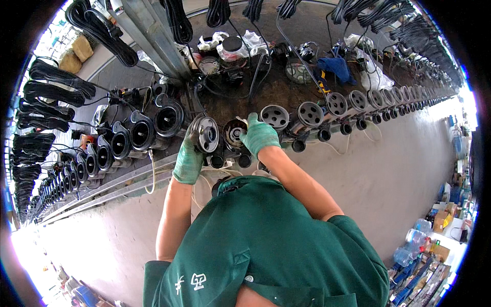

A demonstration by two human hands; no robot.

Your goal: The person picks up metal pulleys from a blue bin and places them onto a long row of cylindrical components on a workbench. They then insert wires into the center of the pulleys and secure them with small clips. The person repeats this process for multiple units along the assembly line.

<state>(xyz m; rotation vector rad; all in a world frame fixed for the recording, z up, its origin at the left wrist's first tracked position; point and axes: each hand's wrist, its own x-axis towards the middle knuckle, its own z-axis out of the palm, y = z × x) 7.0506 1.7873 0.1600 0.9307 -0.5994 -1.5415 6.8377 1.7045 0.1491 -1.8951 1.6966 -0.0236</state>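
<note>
My left hand (188, 159), in a green knit glove, is closed on the left rim of a round grey end cover (207, 134) with openings in its face. Whether that cover is loose or sits on a motor, I cannot tell. To its right is an uncovered motor housing (234, 134), with a ring of parts showing inside. My gloved right hand (260, 135) is at the housing's right edge, fingers bent together around a small white piece (242, 120) that I cannot identify. A motor with a vented cover (274, 116) stands just beyond that hand.
A long row of motors with vented covers (337, 104) runs right; units with open black round casings (142, 134) run left. Coiled black cables (176, 21) hang above the dark bench (286, 30). A steel post (153, 38) rises at its left. A blue cloth (335, 70) lies behind.
</note>
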